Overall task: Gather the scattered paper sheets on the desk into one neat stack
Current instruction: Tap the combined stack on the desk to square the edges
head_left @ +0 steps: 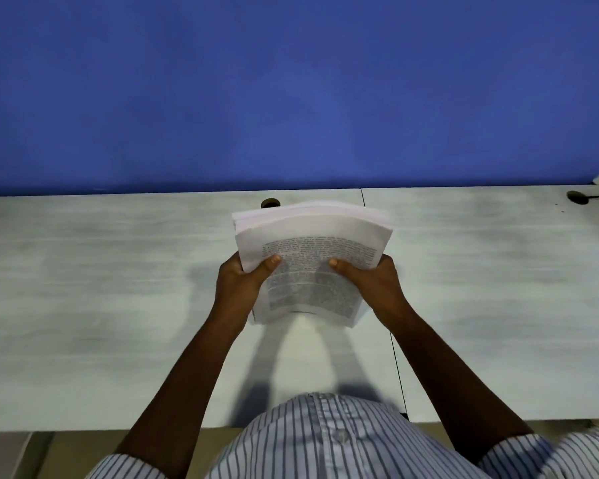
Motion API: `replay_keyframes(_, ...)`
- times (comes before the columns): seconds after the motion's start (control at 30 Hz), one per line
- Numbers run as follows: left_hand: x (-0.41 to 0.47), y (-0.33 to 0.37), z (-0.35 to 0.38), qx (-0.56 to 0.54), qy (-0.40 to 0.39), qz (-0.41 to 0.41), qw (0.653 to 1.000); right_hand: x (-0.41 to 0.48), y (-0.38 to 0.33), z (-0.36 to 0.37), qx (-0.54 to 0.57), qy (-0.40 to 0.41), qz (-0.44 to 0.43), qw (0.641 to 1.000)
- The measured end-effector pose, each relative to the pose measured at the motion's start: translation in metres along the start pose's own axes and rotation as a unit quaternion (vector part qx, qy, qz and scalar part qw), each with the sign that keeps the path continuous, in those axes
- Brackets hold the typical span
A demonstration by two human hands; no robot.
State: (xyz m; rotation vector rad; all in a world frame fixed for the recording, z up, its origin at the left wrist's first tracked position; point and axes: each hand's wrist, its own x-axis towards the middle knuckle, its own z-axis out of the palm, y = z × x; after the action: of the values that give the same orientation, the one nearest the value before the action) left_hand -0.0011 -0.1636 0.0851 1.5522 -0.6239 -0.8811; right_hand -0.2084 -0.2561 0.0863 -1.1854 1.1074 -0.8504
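A thick, curved stack of printed paper sheets (312, 264) is being held above the pale wood-grain desk (118, 288); the left hand (239, 281) and right hand (370, 281) are gripping its side edges, thumbs lying on top

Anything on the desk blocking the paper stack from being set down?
Nothing visible does. The left hand and right hand grip the paper stack over the desk; only shadows lie beneath it. A cable hole sits just behind it.

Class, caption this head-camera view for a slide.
Left hand and right hand grip a thick printed white paper stack at a pale desk.
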Motion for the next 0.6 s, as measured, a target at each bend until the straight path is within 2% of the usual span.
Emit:
replay_keyframes(0.33, -0.003, 0.007, -0.012, 0.015, -0.026, 0.008, 1.000, -0.005, 0.014, -0.013, -0.025, -0.050, -0.007, 0.998)
replay_keyframes(0.5, -0.003, 0.025, -0.026, 0.017, -0.046, 0.057, 0.997, -0.005, 0.018, -0.016, -0.027, -0.060, -0.024, 0.998)
replay_keyframes(0.6, -0.001, 0.018, -0.025, -0.002, -0.074, 0.030, 0.997, -0.004, 0.023, -0.014, -0.028, -0.050, -0.036, 0.998)
